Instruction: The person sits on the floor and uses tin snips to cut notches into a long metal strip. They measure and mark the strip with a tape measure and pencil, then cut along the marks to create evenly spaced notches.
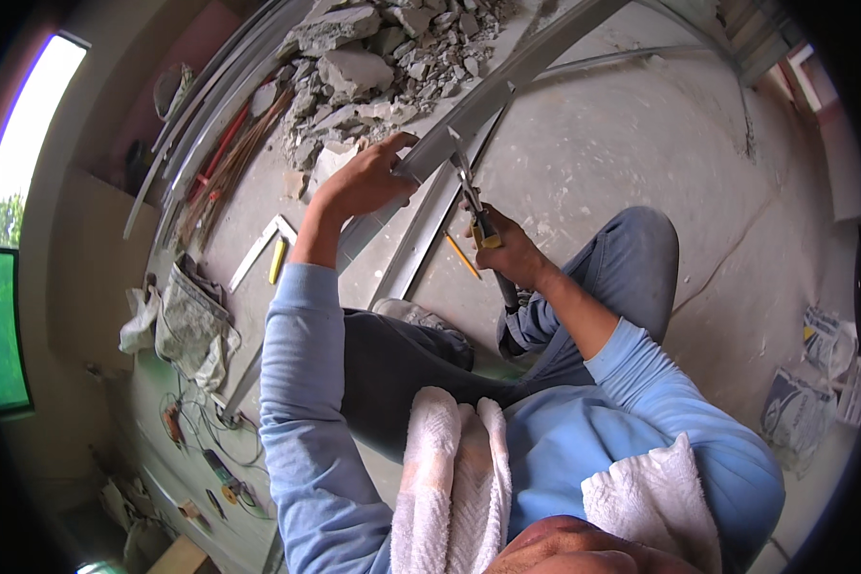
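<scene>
My left hand [365,180] is closed round a long grey metal channel [493,96], which slants up and away to the right. In my right hand [515,253] is a pair of metal snips [484,230] with dark and yellow handles. The snips' jaws point up at the channel's near edge, close to a small bent flap of metal; whether the blades bite into it I cannot tell. Beneath, a second metal channel [413,247] lies on the floor between my feet. A yellow pencil [463,256] rests beside it, below my right hand.
Broken concrete rubble [359,72] is heaped at the far side. Long metal profiles [222,91] lie along the left wall. An L-shaped square [256,253] and a yellow-handled tool [277,260] lie left. Corded power tools [222,471] sit lower left; bags [796,407] stand at right.
</scene>
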Tool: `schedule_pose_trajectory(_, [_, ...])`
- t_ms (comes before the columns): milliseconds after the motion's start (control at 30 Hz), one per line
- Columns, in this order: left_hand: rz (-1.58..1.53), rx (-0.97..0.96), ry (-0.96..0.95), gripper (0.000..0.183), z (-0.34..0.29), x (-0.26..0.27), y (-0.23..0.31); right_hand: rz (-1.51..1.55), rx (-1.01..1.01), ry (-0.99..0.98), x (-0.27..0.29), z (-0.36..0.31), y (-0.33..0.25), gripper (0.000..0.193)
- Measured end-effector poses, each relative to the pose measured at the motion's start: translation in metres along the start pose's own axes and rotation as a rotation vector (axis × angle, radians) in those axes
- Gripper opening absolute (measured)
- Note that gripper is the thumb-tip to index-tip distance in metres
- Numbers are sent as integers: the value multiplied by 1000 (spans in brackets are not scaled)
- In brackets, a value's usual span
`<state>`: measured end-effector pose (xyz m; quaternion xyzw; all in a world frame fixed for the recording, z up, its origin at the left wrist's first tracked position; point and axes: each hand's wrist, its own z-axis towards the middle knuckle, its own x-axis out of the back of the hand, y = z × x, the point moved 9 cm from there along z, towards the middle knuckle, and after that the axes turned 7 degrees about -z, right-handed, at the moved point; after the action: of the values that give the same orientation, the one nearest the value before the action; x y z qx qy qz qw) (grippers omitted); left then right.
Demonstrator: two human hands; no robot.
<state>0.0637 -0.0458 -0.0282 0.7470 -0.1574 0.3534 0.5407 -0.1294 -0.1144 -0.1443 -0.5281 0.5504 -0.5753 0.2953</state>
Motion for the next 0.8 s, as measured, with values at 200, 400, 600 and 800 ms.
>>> schedule_pose_trajectory(200, [29,185,-89,49,-8,-10,-32,74,-56,-7,3,4,3,79])
schedule_pose_trajectory(400, [-284,120,9,48,-7,-17,-35,-60,-18,90,12,3,-6,57])
schedule_pose_trajectory(600, [-214,30,126,42,6,2,-14,-142,-41,106,-1,-6,-6,81])
schedule_pose_trajectory(800, [-146,-31,118,37,19,-3,2,-236,-48,119,17,-7,-10,84])
